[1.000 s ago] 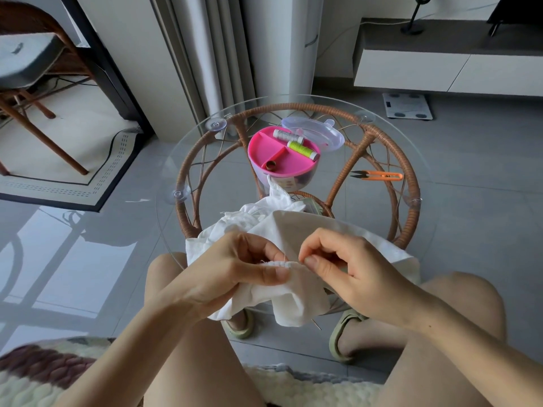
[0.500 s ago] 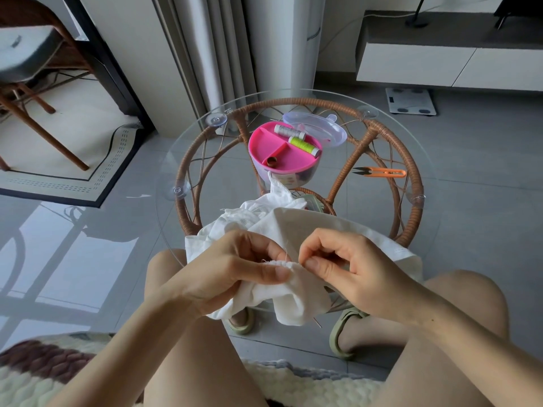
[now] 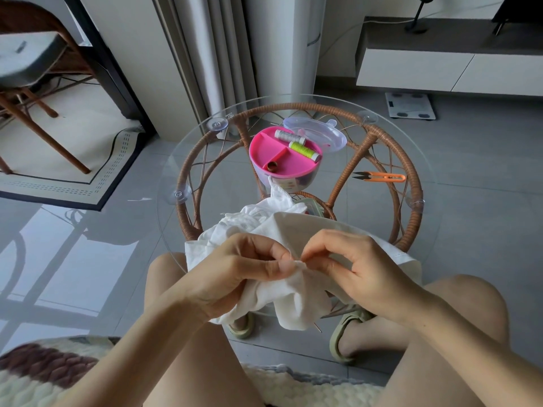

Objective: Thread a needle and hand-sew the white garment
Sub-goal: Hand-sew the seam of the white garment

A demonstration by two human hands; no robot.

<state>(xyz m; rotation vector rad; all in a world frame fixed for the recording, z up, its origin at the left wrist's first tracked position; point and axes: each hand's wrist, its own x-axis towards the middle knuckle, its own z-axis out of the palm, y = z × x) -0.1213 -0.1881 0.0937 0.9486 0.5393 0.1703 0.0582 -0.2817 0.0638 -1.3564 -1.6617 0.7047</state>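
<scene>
Hardly anything has moved since a second ago; fingertips of both hands have closed in on one fold. Left hand (image 3: 235, 274) is curled, thumb pinching the white garment (image 3: 293, 295). Right hand (image 3: 355, 268) pinches the same fold; the needle is too small to tell. Garment lies bunched on the near edge of the glass counter (image 3: 173, 224) and over the lap.

No text, number or brand can be read anywhere. A small round stamp (image 3: 229, 115) sits on the glass table (image 3: 176, 171) near its rim at about 11 o'clock, but it is too small to make out. A printed label (image 3: 289, 185) shows through the clear wall of the sewing box (image 3: 282, 164) on its 6 o'clock side, and the print is blurred.
</scene>
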